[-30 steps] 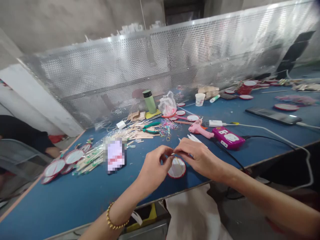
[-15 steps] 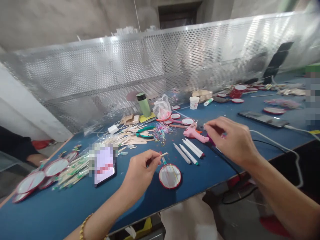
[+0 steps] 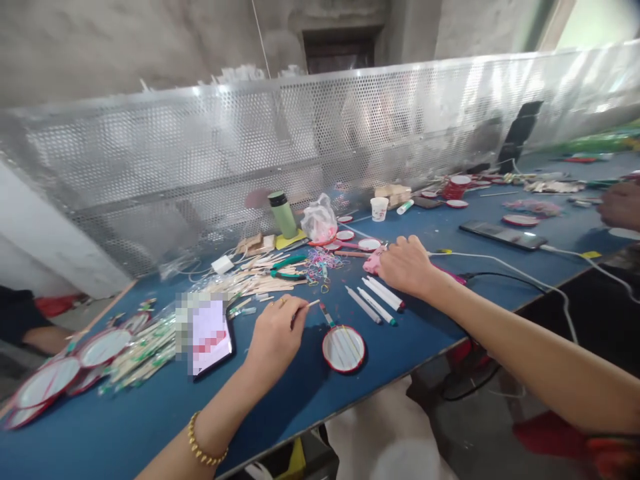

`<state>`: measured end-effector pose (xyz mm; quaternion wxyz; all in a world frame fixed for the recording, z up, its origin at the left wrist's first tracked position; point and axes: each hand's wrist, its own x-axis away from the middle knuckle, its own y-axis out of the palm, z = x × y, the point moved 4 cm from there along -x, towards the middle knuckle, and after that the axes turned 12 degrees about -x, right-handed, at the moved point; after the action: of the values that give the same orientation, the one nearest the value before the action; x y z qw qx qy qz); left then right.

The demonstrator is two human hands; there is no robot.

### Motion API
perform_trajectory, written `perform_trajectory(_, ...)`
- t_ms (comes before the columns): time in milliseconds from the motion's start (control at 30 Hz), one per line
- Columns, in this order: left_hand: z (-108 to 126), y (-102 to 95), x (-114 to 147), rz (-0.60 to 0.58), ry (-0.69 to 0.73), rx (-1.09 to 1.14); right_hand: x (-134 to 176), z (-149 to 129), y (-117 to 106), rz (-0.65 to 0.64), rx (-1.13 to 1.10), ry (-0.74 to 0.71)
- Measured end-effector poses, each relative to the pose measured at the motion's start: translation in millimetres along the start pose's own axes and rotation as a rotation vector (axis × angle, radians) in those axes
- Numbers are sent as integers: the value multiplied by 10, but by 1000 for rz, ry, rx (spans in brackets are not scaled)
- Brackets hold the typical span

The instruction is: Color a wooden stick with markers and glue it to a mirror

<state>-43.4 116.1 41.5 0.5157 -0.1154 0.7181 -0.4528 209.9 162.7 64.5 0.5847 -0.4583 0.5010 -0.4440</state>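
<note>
My left hand [image 3: 277,333] pinches a short wooden stick [image 3: 313,303] between thumb and fingers, above the blue table. Beneath and to the right of its tip lies a small round disc [image 3: 344,350] with a white face and red rim, like a toy drum, with a short handle [image 3: 327,315] pointing away from me. My right hand [image 3: 407,267] is closed over a pink glue gun [image 3: 373,263]; its fingers hide most of the gun. Several white marker pens [image 3: 373,305] lie between the hands.
Left of my left hand are a phone [image 3: 213,337], bundled sticks [image 3: 150,347] and red-rimmed discs [image 3: 47,383]. Farther back are green-handled pliers [image 3: 287,268], rubber bands [image 3: 325,260], a green bottle [image 3: 283,215] and a paper cup [image 3: 379,209]. A white cable [image 3: 500,260] runs rightward. Another person's hand [image 3: 620,203] is far right.
My right hand has come down and left onto the glue gun, from a raised pinch beside it. My left hand still holds the stick, its palm turned further down. The view has shifted slightly.
</note>
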Motion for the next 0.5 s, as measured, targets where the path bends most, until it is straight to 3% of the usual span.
perform_trajectory(300, 6, -10, -21, -112, -69, 11, -51, -1, 93, -33, 13, 9)
perform_trajectory(500, 2, -23, -27, -98, -66, 65, 12, 11, 16, 20, 24, 13)
